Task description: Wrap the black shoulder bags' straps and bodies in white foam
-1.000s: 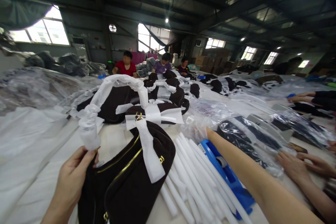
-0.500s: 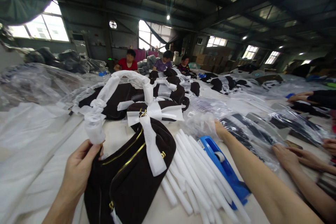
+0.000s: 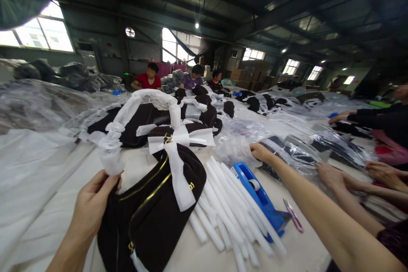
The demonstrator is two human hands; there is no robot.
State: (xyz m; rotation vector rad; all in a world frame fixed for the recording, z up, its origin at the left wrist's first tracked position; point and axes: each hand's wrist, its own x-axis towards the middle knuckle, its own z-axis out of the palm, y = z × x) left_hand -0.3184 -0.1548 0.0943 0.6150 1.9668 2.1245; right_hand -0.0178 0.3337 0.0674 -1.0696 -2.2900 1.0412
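Note:
My left hand (image 3: 92,204) pinches the left end of a dark brown bag (image 3: 159,216) where its wrapped strap joins. White foam covers the strap (image 3: 146,94), which arches above the bag, and a white strip (image 3: 179,178) hangs over the gold zips. My right hand (image 3: 262,153) reaches forward, its fingers closed on the edge of a crumpled clear plastic bag (image 3: 234,149). Between my arms lie several white foam sticks (image 3: 229,204) and a blue tape dispenser (image 3: 258,197).
Pink-handled snips (image 3: 293,216) lie right of the dispenser. At the right, other people's hands (image 3: 333,176) touch plastic-wrapped items (image 3: 293,153). More wrapped dark bags (image 3: 137,125) lie behind my bag, white sheets (image 3: 41,187) at the left. Three people (image 3: 149,78) sit across the table.
The view has turned slightly right, so the scene sits further left. The snips and a person at the right edge now show. Both my hands keep their holds.

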